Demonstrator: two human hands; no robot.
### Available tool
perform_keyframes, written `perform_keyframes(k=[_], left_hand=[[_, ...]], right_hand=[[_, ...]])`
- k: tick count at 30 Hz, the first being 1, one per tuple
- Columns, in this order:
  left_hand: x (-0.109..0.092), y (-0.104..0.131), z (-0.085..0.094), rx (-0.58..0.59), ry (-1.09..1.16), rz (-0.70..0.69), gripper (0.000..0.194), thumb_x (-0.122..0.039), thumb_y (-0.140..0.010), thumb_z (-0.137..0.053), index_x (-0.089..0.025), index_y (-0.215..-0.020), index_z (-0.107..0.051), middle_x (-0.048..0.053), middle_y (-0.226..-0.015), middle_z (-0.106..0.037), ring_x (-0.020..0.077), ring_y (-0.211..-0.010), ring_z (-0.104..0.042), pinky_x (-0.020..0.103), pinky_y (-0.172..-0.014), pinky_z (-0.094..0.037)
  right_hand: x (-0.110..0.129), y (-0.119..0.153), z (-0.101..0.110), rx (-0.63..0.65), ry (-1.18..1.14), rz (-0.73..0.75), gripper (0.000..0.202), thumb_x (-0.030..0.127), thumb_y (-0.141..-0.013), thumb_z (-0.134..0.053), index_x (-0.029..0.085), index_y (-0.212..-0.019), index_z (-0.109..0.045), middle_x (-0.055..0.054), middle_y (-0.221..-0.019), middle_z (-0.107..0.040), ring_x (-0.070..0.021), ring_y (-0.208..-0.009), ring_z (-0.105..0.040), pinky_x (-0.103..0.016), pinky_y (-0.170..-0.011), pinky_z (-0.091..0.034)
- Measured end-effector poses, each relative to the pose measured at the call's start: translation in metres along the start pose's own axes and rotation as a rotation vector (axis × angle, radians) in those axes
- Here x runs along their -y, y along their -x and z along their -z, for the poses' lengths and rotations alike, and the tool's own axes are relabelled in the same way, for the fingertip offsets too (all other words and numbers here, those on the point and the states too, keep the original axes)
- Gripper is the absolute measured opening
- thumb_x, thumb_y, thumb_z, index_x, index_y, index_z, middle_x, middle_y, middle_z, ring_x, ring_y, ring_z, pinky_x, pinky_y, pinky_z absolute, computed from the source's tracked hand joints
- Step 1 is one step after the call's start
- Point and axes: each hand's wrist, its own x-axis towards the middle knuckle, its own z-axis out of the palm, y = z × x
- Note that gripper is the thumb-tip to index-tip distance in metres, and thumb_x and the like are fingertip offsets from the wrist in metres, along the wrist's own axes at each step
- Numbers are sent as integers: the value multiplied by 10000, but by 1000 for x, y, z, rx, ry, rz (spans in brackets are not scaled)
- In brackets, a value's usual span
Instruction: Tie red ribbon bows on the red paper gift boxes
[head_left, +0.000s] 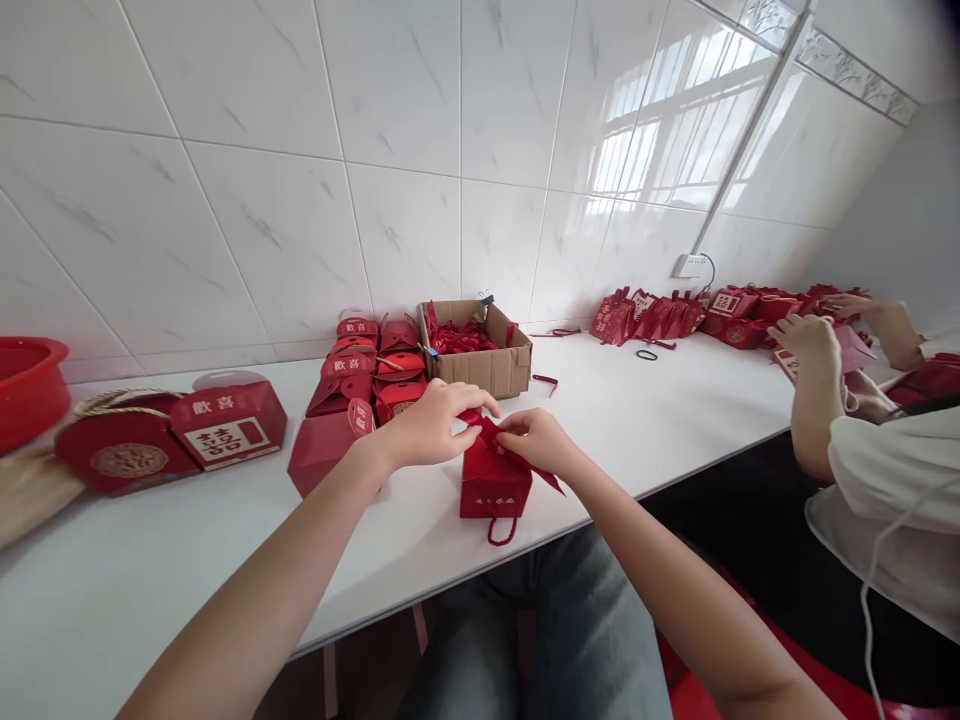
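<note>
A small red gift box (pixel 495 488) stands on the white table close to its front edge, with a red rope handle (pixel 502 533) hanging at its near side. My left hand (pixel 437 425) reaches over the top of the box, fingers bent and thumb on a red ribbon. From the other side, my right hand (pixel 541 440) pinches the same red ribbon (pixel 546 477), whose tail sticks out to the right below the fingers. The ribbon's middle part is partly hidden by my fingers.
Behind my hands sits a cardboard box (pixel 510 372) of red ribbons. Several red gift boxes (pixel 346 390) stand in rows left of it. Farther left are larger red boxes (pixel 232 420) and a red basin (pixel 30 385). At right, a co-worker's hands (pixel 806 350) are among red boxes.
</note>
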Motion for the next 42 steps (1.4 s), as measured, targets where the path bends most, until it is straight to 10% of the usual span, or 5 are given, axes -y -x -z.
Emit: perform_keyframes(k=[6, 12, 17, 25, 42], left_hand=[[-5, -39, -18, -75, -105, -93, 382, -132, -776, -502, -298, -1110, -585, 8, -857, -607, 201, -873, -500, 367, -844, -338], [14, -25, -49, -575, 22, 161, 143, -323, -811, -558, -184, -841, -541, 58, -894, -567, 209, -873, -517, 353, -793, -397], [21, 6, -59, -270, 383, 197, 253, -441, -778, -605, -196, -754, -548, 35, -843, -595, 181, -811, -553, 318, -777, -437], [19, 18, -77, -277, 604, 197, 223, -315, -803, -574, -187, -654, -469, 34, -880, -658, 173, -852, -596, 302, -794, -457], [18, 17, -82, -441, 438, 203, 65, -221, -763, -610, -197, -792, -557, 21, -827, -648, 176, -808, -600, 356, -828, -474]], right_hand=[[-9, 6, 1, 126, -15, 138, 190, 281, -792, -545, 159, -730, -676, -17, -649, -654, -121, -543, -525, -239, -511, -388], [-19, 8, -8, -3, -54, 158, 330, 407, -830, -521, 153, -653, -637, -20, -614, -620, -129, -556, -509, -241, -509, -378], [-19, 9, -16, -81, -68, 169, 266, 385, -812, -537, 183, -650, -602, -15, -632, -614, -140, -562, -515, -255, -526, -385], [-25, 10, -25, -173, -260, 138, 340, 428, -777, -618, 248, -976, -410, 38, -643, -640, -115, -470, -483, -222, -476, -353], [-19, 17, -19, -176, -14, 115, 174, 339, -736, -682, 243, -875, -725, -47, -916, -729, -231, -849, -655, -364, -776, -508]])
